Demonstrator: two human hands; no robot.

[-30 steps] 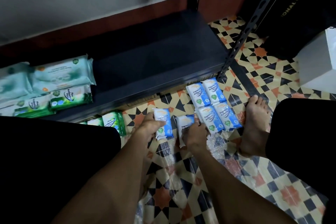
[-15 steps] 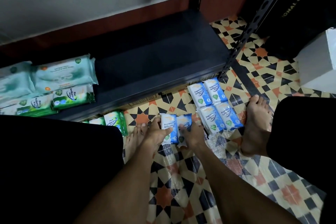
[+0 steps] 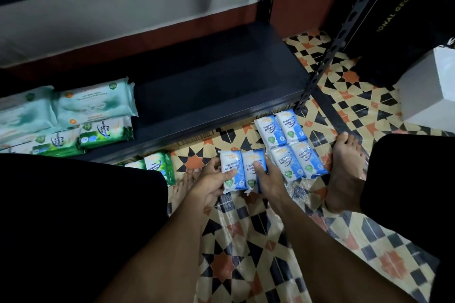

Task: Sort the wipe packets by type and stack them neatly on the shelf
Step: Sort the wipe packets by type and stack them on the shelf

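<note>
Pale green packets [image 3: 93,103] lie flat on the dark shelf [image 3: 209,86] at 9 o'clock of my view, side by side at the board's left end. At 6 o'clock from them, two pine packets [image 3: 105,133] lie on the same board along its front edge, labels up. A floor pair [image 3: 157,165] of pine packets lies on the patterned floor [image 3: 246,253] below the shelf lip, partly hidden by my dark-clad left knee. My left hand [image 3: 211,179] grips the left blue packet [image 3: 230,170]: thumb laid across its front, fingers curled round its left edge. My right hand [image 3: 270,179] grips the right blue packet [image 3: 251,167]: thumb pressed on its front, fingers wrapped behind its right edge. Both held packets sit side by side, long edges touching, printed faces up, in front of the shelf and not on it. I cannot tell whether their lower ends touch the floor. At 2 o'clock from my right hand, four blue packets [image 3: 290,140] lie on the floor in a two-by-two block, touching one another, near the foot of the shelf's front right post [image 3: 344,32]. My bare right foot [image 3: 344,170] rests at 3 o'clock from that block. A white box [image 3: 428,96] sits at 3 o'clock of the view.
</note>
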